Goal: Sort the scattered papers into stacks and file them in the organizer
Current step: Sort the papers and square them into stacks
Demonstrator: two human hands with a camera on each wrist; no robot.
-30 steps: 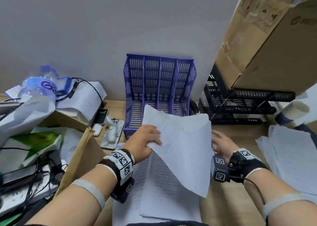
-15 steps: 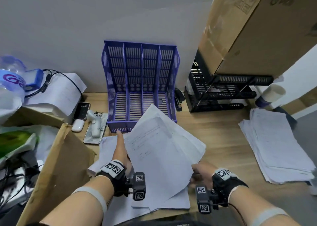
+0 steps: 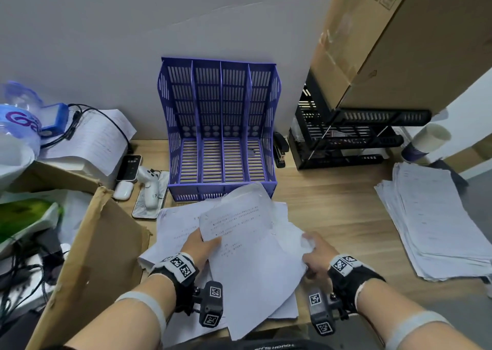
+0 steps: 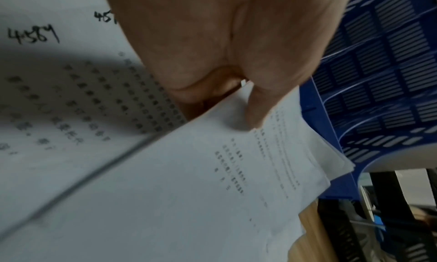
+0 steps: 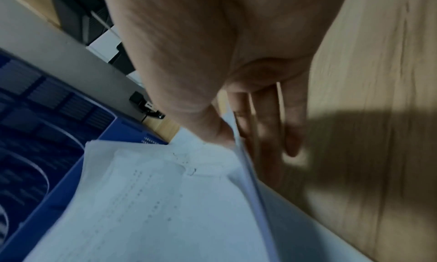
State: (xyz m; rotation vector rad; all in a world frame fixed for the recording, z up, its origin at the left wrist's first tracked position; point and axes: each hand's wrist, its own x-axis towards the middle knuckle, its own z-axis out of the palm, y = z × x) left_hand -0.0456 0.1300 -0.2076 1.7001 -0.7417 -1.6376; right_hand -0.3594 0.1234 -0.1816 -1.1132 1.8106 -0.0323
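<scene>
A loose bundle of white printed papers [image 3: 253, 256] lies askew on the wooden desk in front of the empty purple organizer [image 3: 219, 126]. My left hand [image 3: 198, 246] pinches the bundle's left edge, thumb on top [image 4: 254, 114] of the sheets [image 4: 189, 191]. My right hand [image 3: 315, 254] pinches the right edge, thumb above and fingers [image 5: 267, 127] underneath the papers [image 5: 153, 200]. More sheets [image 3: 173, 224] lie flat beneath. The organizer [image 4: 383, 79] stands just beyond the bundle, seen dark blue [image 5: 47, 135] from the right wrist.
A tall stack of papers [image 3: 436, 222] lies at the right. A black wire rack [image 3: 346, 136] under a big cardboard box [image 3: 399, 43] stands right of the organizer. Left are a cardboard flap [image 3: 93, 256], phone [image 3: 129, 167], earbud case [image 3: 123, 190], cables and clutter.
The papers have come down from an upheld sheet to a bundle low over the desk. Both hands have drawn back toward me and now pinch its two sides.
</scene>
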